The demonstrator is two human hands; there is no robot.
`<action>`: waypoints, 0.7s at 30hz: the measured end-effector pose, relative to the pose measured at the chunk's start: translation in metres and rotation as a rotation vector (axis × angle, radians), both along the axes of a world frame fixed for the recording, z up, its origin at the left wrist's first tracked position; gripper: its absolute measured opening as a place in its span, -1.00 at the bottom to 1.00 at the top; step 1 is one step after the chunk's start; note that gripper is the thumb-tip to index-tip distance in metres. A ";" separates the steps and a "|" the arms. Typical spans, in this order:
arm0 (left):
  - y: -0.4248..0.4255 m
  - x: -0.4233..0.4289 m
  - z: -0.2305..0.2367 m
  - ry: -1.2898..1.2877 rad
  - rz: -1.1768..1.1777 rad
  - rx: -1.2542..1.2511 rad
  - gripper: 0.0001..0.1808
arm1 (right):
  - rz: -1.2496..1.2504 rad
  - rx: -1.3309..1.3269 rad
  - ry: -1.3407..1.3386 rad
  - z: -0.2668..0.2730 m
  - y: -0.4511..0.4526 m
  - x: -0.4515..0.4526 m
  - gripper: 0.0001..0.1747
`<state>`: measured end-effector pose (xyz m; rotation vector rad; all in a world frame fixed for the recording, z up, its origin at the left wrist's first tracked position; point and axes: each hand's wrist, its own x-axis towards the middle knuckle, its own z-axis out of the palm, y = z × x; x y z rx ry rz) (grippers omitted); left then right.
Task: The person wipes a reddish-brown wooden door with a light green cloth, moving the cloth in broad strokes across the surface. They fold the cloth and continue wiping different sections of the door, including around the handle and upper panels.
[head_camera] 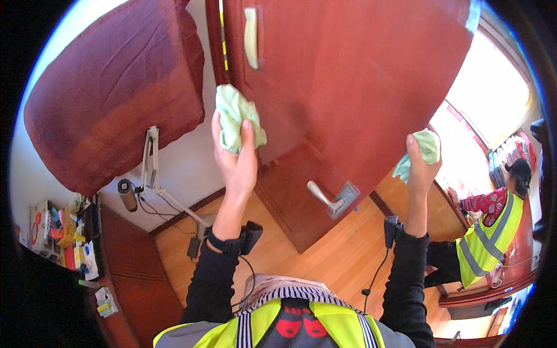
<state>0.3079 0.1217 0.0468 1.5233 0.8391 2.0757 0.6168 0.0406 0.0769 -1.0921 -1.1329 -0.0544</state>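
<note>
A red-brown wooden door (348, 87) stands open in front of me, with a metal lever handle (333, 198) low on its face. My left hand (239, 161) grips a crumpled pale green cloth (237, 115) near the hinge-side edge, thumb across the front; whether the cloth touches the door I cannot tell. Close to the door's opposite edge, my right hand (420, 169) holds a second pale green cloth (427, 145), part of which hangs below the fingers. A pale, elongated fitting (251, 38) is mounted on the door above my left hand.
A dark red cloth cover (117, 91) hangs at left above a folding lamp arm (151, 152). A cluttered desk (135, 269) stands lower left. At right a person in a yellow reflective vest (491, 239) leans toward a bed or window area. Wooden floor (278, 243) lies below.
</note>
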 end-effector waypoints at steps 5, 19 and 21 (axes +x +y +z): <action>0.036 0.084 0.043 0.048 -0.031 0.265 -0.40 | -0.017 0.083 0.057 -0.008 0.011 -0.001 -0.48; 0.104 0.165 0.116 0.500 0.043 0.818 -0.18 | -0.066 0.289 0.123 -0.033 0.030 -0.007 -0.47; 0.116 0.169 0.168 0.472 0.091 0.905 -0.19 | -0.118 0.319 0.153 -0.032 0.033 -0.009 -0.48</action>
